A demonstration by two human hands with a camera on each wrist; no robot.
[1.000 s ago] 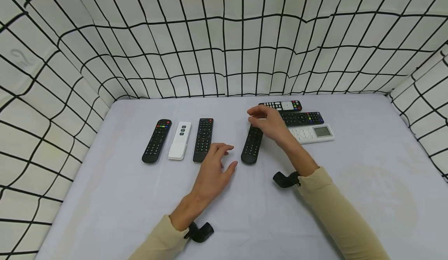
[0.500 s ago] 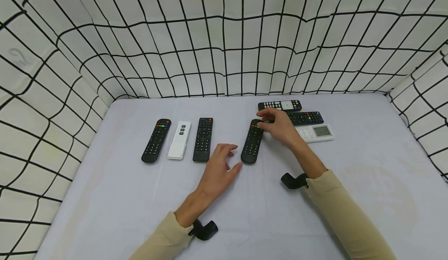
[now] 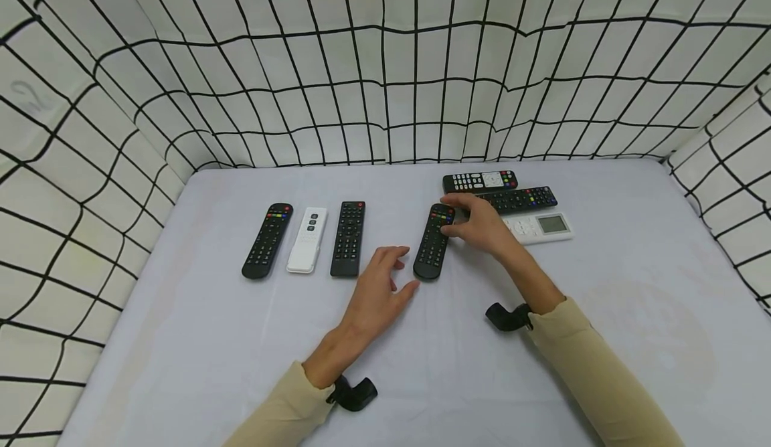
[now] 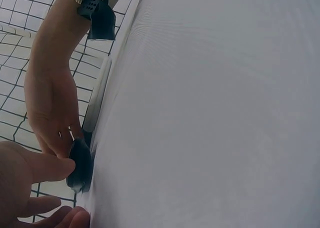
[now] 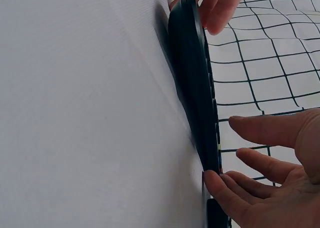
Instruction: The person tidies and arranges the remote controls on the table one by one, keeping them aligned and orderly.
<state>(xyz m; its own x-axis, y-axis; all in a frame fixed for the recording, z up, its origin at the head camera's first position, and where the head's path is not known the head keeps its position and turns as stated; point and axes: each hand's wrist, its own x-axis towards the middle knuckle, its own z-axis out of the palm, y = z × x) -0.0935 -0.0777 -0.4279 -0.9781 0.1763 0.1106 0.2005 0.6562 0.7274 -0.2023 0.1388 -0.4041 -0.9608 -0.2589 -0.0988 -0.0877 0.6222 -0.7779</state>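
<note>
A black remote control (image 3: 431,246) with coloured buttons lies on the white table in the middle, slightly slanted. At its upper end is my right hand (image 3: 482,226), thumb over the remote's right edge; the right wrist view shows a fingertip touching that end while the thumb stands off. My left hand (image 3: 376,293) hovers left of the remote's lower end, fingers loosely bent and holding nothing. Behind the right hand lies another black remote (image 3: 524,198), its left part hidden. A white remote with a display (image 3: 542,228), partly covered, and a black remote with white buttons (image 3: 480,181) flank it.
Left of the hands, a black remote (image 3: 268,241), a white remote (image 3: 308,240) and a second black one (image 3: 347,239) lie side by side. A black grid net (image 3: 385,85) over pale cloth encloses the table's back and sides.
My right hand has shifted right, uncovering the middle remote's upper end, then come slightly lower. The black remote behind it has tilted a little, right end away. My left hand has drifted slightly right.
</note>
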